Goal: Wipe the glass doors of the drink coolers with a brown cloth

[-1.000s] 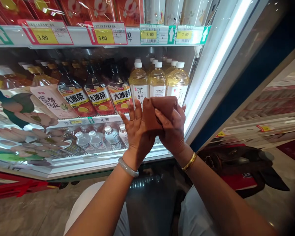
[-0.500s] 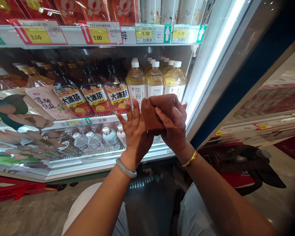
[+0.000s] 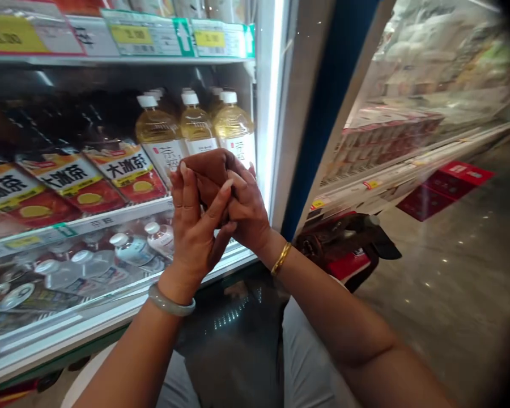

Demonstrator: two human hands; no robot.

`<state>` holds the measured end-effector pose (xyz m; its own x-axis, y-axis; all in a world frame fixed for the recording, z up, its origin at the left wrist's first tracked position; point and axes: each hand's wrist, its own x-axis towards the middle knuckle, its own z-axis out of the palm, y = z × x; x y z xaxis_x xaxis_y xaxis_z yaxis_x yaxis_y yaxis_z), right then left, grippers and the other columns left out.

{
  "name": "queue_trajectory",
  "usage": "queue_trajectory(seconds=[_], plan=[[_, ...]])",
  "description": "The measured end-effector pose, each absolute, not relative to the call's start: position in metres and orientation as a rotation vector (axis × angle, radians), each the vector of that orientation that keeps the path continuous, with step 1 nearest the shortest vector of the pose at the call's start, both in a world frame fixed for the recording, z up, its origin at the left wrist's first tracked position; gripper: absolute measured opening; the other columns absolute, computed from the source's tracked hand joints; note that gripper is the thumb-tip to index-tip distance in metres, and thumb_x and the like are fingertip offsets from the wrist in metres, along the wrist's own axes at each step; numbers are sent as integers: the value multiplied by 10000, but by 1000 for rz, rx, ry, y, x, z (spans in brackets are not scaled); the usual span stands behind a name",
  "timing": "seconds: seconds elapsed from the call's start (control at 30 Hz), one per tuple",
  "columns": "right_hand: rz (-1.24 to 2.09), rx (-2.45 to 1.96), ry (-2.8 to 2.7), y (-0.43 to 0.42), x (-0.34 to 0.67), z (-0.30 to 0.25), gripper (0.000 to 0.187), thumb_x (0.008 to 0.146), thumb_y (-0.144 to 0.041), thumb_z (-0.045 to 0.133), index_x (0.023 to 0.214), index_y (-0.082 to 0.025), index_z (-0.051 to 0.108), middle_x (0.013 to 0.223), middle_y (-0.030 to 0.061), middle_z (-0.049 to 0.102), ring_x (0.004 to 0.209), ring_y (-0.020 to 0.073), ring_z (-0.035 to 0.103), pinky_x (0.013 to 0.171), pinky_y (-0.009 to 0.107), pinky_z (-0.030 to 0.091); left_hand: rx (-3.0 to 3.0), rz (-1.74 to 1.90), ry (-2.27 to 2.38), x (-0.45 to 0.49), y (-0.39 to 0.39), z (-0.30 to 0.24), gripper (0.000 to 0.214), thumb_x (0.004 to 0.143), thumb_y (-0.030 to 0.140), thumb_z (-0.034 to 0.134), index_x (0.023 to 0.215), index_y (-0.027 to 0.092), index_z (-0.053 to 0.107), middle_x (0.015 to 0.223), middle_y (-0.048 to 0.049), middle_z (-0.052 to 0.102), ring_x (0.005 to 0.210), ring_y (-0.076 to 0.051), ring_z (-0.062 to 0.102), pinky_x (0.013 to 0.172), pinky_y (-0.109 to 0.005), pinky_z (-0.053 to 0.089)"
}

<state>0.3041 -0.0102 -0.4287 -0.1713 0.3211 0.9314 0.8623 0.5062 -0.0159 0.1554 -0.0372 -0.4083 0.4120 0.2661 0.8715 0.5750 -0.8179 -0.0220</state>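
Note:
A folded brown cloth (image 3: pixel 208 164) is in my right hand (image 3: pixel 249 209), whose fingers are wrapped round its right side; a gold bracelet circles that wrist. My left hand (image 3: pixel 198 221) lies against the cloth's left and lower part with its fingers stretched out and spread, the fingertips touching the fabric. A pale bangle (image 3: pixel 170 300) is on the left wrist. Both hands are in front of a lit drinks cooler. Right behind the cloth stand bottles of yellow tea (image 3: pixel 233 122) with white caps, partly covered by it.
Iced tea bottles (image 3: pixel 130 170) lean in a row at left. Smaller bottles (image 3: pixel 131 249) fill the shelf below. Price tags (image 3: pixel 131 35) line the shelf above. A blue cooler edge (image 3: pixel 327 96) runs along the right, with dark and red items (image 3: pixel 348 243) and a red box (image 3: pixel 446 187) beyond.
The view has swung right, so the cooler appears further left. My left hand has turned inward, its fingers now over the cloth. My right hand still holds it.

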Motion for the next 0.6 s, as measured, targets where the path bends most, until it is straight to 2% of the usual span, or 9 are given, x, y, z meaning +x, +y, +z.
queue_trajectory(seconds=[0.13, 0.23, 0.33, 0.43, 0.5, 0.6], plan=[[-628, -1158, -1807, -15, 325, -428, 445, 1060, -456, 458, 1453, -297, 592, 1565, 51, 495, 1639, 265, 220, 1389, 545, 115, -2395, -1273, -889, 167, -31, -413, 800, 1037, 645, 426, 1703, 329, 115, 1787, -36, -53, 1652, -340, -52, 1337, -600, -42], [-601, -1187, -1912, -22, 335, -426, 544, 1035, -515, 468, 1517, -270, 535, 1627, 49, 444, 1653, 276, 179, 1392, 523, 48, -2388, -1253, -986, 173, -28, -415, 856, 1018, 709, 392, 1707, 287, 108, 1782, -84, -30, 1646, -354, -58, 1313, -638, -117], [-567, -1216, -1968, -33, 339, -416, 628, 1014, -553, 474, 1553, -231, 495, 1666, 49, 416, 1661, 279, 138, 1389, 509, 14, -2355, -1255, -1046, 176, -28, -412, 874, 1009, 768, 275, 1707, 285, 67, 1784, -61, -18, 1639, -368, -55, 1305, -661, -148], [-510, -1237, -1987, -44, 343, -401, 555, 1031, -487, 426, 1527, -259, 531, 1652, -5, 452, 1661, 244, 146, 1385, 510, -8, -2281, -1231, -1139, 178, -32, -409, 754, 1043, 727, 165, 1696, 368, 52, 1781, 29, -11, 1644, -348, -19, 1309, -678, -128], [-485, -1239, -1956, -49, 346, -392, 493, 1044, -382, 364, 1472, -285, 589, 1617, -48, 499, 1653, 201, 178, 1386, 489, -21, -2238, -1213, -1204, 182, -33, -411, 687, 1078, 645, 277, 1689, 402, 75, 1778, 48, -13, 1639, -355, 0, 1300, -717, -79], [-466, -1233, -1792, -51, 347, -386, 535, 1047, -298, 259, 1453, -248, 605, 1626, -40, 493, 1649, 164, 177, 1388, 451, 22, -2161, -1221, -1272, 193, -28, -414, 783, 1045, 546, 514, 1696, 330, 134, 1781, -32, 7, 1630, -393, 10, 1285, -763, -21]])
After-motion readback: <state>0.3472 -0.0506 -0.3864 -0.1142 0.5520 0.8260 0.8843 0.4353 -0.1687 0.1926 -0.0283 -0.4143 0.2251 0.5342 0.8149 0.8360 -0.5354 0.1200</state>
